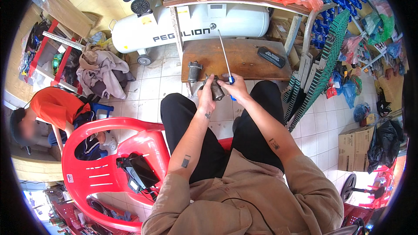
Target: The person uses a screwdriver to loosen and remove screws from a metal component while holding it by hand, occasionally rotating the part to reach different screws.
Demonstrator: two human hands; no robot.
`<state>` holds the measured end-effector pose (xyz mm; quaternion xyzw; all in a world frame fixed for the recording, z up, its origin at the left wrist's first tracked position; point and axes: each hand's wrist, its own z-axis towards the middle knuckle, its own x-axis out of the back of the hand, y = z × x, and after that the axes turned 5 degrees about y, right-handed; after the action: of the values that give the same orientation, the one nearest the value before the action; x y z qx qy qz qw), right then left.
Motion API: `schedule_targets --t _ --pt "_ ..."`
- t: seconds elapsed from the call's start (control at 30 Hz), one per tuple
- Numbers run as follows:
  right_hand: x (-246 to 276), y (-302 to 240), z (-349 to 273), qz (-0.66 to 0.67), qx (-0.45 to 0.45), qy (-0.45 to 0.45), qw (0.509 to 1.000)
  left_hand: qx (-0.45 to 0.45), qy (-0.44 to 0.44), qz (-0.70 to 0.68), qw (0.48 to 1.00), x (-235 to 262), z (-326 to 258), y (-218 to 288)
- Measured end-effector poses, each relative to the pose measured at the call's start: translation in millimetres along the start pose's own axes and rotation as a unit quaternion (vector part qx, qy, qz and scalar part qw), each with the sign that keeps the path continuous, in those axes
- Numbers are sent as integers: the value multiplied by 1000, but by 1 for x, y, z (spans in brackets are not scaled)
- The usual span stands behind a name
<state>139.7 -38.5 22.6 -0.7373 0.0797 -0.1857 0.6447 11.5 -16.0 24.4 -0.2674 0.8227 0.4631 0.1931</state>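
At the far left, a co-worker in an orange shirt (58,108) bends forward on a low blue stool (102,109). Next comes a red plastic chair (104,125) with a dark boxy device (142,172) on its seat, and beyond it a white air tank (196,21) lies on its side behind the low wooden tabletop (209,51).

A grey metal cylinder (194,72) stands upright near the tabletop's left end, untouched. Just right of it, the left hand (207,95) has its fingers wrapped around a similar metal part (217,93), held above the person's lap at the tabletop's near edge. The right hand (237,88), close against that part, has its fingers closed on the blue handle of a screwdriver (224,54); the shaft points away over the tabletop, its tip clear of the part.

As for progress, one part is in hand and the other stands aside; the held one looks largely whole, though I cannot tell whether anything on it is loosened or what remains.

Further right lie a black case (271,57) on the tabletop, a folded green frame (324,67) and a cardboard box (353,149).
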Motion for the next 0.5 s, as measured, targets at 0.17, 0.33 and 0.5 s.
schedule_targets --t 0.17,0.33,0.5 --pt "-1 3 1 13 -5 17 1000 1 3 13 1000 0 -1 1" --pt "2 -2 -1 1 -10 0 1000 0 12 16 1000 0 -1 1" --pt "-3 5 0 13 0 8 1000 -12 3 11 1000 0 1 -2"
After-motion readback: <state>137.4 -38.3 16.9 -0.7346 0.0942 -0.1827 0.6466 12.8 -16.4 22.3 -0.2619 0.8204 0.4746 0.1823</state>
